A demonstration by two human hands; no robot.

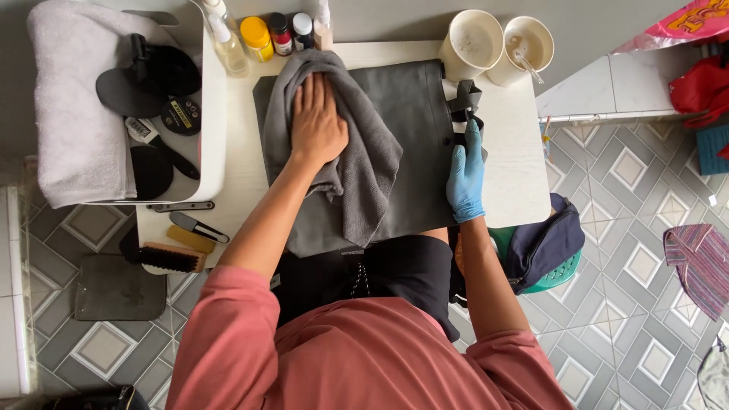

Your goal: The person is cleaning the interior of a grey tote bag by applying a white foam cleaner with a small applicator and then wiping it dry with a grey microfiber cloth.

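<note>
A dark grey flat bag (414, 144) lies across the small white table (516, 163). A grey cloth (364, 163) is draped over its left half. My left hand (316, 121), bare, presses flat on the cloth near the bag's top left. My right hand (466, 176), in a blue glove, holds the bag's right edge just below its black strap and buckle (465, 102).
Two white cups (497, 44) stand at the table's far right corner. Several small bottles (262, 34) line the far edge. A white tray (213, 129) at left holds a white towel, black brushes and tins. A wooden brush (173, 257) and clip lie at the near left corner. A dark pouch (543, 243) rests on a green stool.
</note>
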